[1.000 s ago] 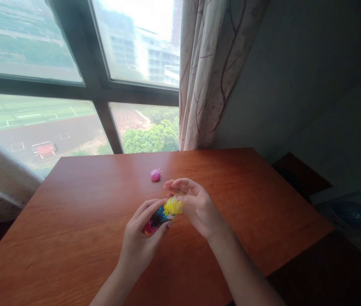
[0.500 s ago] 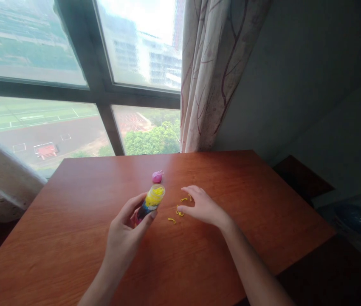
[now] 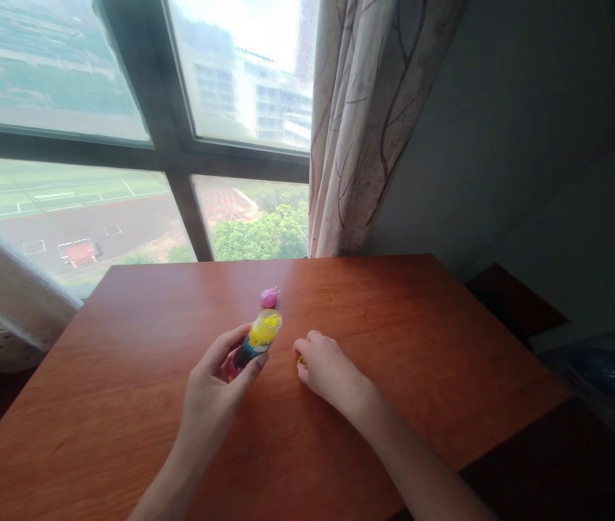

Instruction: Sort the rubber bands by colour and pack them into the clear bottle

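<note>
My left hand (image 3: 213, 380) is wrapped round a clear tube (image 3: 257, 339), tilted to the right with its open mouth up. Small bands in yellow, white, blue, black and pinkish layers fill it, yellow at the top. To the right of the tube, my right hand (image 3: 326, 365) rests low on the table with its fingers drawn together. A bit of the yellow rubber bands (image 3: 302, 359) shows between thumb and fingers; the hand hides the rest. Beyond the tube's mouth lies a pink lid-like piece (image 3: 269, 297) with a small raised tip.
The brown wooden table (image 3: 383, 304) reaches back to a large window (image 3: 171, 155). A patterned curtain (image 3: 362, 130) hangs at its far edge, right of the window. Past the table's right side stands a dark low surface (image 3: 519, 300).
My right hand has moved left and down, and its spread fingers have closed over the loose yellow rubber bands, gathering them. My left hand keeps the tube in nearly the same place.
</note>
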The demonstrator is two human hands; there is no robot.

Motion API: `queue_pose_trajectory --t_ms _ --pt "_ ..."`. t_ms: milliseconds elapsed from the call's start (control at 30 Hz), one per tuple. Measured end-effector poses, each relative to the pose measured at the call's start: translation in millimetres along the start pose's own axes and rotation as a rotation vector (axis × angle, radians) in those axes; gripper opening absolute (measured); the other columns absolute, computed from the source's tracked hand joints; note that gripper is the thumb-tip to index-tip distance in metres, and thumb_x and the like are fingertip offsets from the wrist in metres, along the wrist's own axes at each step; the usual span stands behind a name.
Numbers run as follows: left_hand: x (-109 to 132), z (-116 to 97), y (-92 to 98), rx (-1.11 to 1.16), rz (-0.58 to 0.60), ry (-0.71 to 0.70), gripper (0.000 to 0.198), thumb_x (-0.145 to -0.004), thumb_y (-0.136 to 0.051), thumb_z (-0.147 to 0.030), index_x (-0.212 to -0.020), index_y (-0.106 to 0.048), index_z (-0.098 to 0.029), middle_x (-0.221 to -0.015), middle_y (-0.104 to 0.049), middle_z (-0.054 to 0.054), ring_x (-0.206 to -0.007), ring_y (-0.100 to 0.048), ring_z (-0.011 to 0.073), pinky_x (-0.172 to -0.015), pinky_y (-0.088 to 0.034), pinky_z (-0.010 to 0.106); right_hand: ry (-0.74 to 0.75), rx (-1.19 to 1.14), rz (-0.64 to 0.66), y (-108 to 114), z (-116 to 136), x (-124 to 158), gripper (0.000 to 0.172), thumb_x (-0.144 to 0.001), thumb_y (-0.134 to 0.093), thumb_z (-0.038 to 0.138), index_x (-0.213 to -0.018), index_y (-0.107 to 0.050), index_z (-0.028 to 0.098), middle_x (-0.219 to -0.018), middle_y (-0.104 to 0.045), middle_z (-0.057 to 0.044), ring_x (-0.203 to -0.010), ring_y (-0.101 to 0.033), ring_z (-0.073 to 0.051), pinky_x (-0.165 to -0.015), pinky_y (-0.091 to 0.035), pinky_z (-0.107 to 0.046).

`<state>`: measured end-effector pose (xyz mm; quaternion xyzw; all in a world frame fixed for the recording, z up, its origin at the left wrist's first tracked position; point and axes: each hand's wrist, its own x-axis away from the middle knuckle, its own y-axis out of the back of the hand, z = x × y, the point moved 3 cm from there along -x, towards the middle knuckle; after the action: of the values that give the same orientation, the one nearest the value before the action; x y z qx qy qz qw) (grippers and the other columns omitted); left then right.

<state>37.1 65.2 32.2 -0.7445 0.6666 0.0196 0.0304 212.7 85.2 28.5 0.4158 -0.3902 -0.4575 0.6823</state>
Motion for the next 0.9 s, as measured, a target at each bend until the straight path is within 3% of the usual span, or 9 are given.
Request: queue_pose_trajectory --t_ms 167,333,533,667,900 --pt "1 3 -1.4 -0.057 0.040 -0.065 0.044 -0.077 -0.075 -0.033 -0.116 -0.064 -0.017 -0.113 -0.069 0.008 -0.104 -0.066 0.0240 -0.093 -0.052 0.036 -0.015 -0.094 -0.015 -7 -4 -3 0.016 -0.079 -0.058 0.008 -0.081 -0.069 0.019 -0.088 -0.069 -0.009 -0.083 -0.065 -0.021 -0.074 -0.045 -0.029" --pt "2 10 -1.1 -0.124 0.085 -0.087 0.042 -0.080 -0.072 -0.031 -0.120 -0.062 -0.019 -0.113 -0.069 0.008 -0.104 -0.066 0.0233 -0.093 -0.051 0.035 0.001 -0.336 -0.034 -3 -21 -6 0.011 -0.070 -0.063 0.008 -0.072 -0.068 0.017 -0.072 -0.070 -0.003 -0.069 -0.064 -0.016 -0.064 -0.045 -0.023" --pt "6 4 -10.9 -0.245 0.187 -0.205 0.032 -0.083 -0.068 -0.026 -0.115 -0.065 -0.021 -0.113 -0.067 0.007 -0.101 -0.065 0.0209 -0.088 -0.051 0.031 0.045 -0.740 -0.103 34 -31 3 0.014 -0.084 -0.058 0.028 -0.086 -0.065 0.015 -0.077 -0.069 -0.002 -0.068 -0.063 -0.012 -0.061 -0.048 -0.022" --pt "9 -4 -18.4 -0.313 0.213 -0.251 0.029 -0.082 -0.067 -0.023 -0.111 -0.068 -0.022 -0.107 -0.068 0.006 -0.097 -0.065 0.0208 -0.083 -0.053 0.029 0.105 -1.058 -0.187 56 -17 12 0.015 -0.079 -0.067 0.032 -0.082 -0.066 0.017 -0.077 -0.068 -0.001 -0.069 -0.063 -0.013 -0.063 -0.049 -0.024" --pt "11 -4 -19.5 -0.351 0.202 -0.284 0.028 -0.082 -0.065 -0.022 -0.111 -0.067 -0.023 -0.106 -0.067 0.005 -0.095 -0.065 0.0204 -0.081 -0.053 0.029 0.199 -0.592 -0.353 70 6 20 0.008 -0.082 -0.066 0.018 -0.080 -0.073 0.022 -0.078 -0.072 -0.001 -0.069 -0.064 -0.015 -0.064 -0.048 -0.026"
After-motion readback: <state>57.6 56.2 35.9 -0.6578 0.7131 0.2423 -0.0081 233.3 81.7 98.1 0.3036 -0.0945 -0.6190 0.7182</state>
